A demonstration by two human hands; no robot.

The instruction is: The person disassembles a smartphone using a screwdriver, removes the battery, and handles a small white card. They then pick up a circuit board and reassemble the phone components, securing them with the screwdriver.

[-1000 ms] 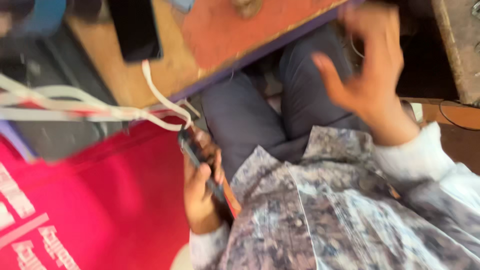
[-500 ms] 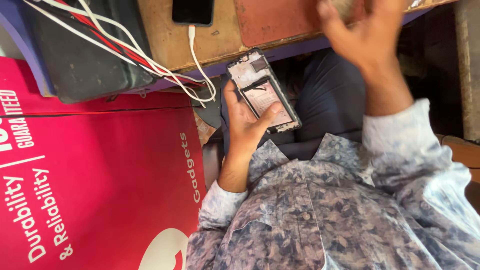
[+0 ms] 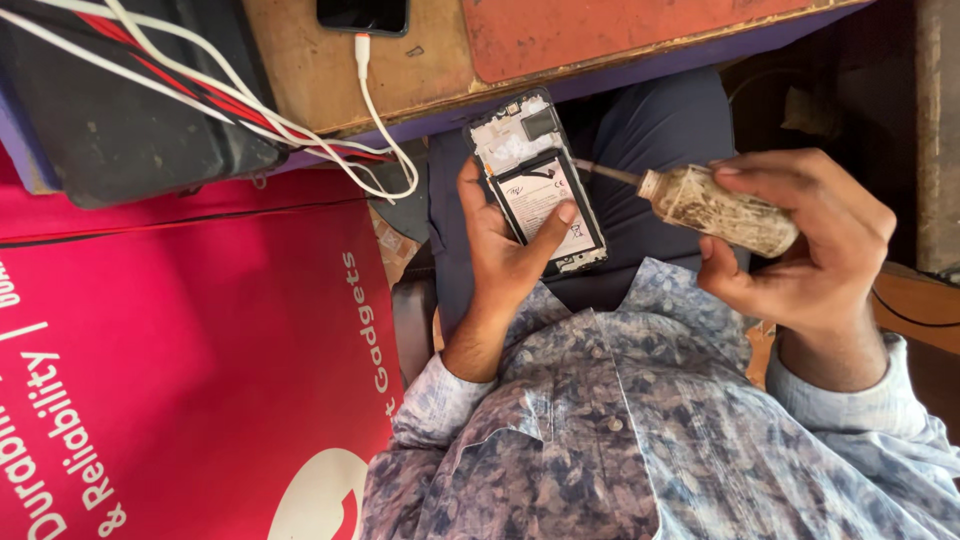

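Head view, now: left hand (image 3: 505, 250) holds an opened phone (image 3: 537, 185) w/ back cover off, cupped from below, thumb laid across the white battery label, fingers behind the frame. Phone sits over the lap, just below the counter (image 3: 420, 70) edge. Right hand (image 3: 810, 240) is wrapped around a small grubby bottle (image 3: 720, 208), held nearly level, its thin metal nozzle tip close to the phone's right edge; can't tell if it touches.

Handling, as a guess: phone is light, stiff but fragile w/ internals exposed, so best held by the side rails, not by pressing the board or battery. Bottle looks light, soft-walled, grimy surface so prob. not slippery; grip round the body, squeeze gently.

Around: a 2nd phone (image 3: 362, 14) lies on the counter w/ a white cable (image 3: 375, 110) plugged in. More white and red cables run over a dark case (image 3: 120, 130) at left. A red printed board (image 3: 180, 370) stands beside the lap.

Vs. head view 0.5 s ago: right hand was raised, fingers spread, near the counter, no bottle seen in it; now it's lower & closed on the bottle. Left hand has the same hold on the phone, approx. the same spot.
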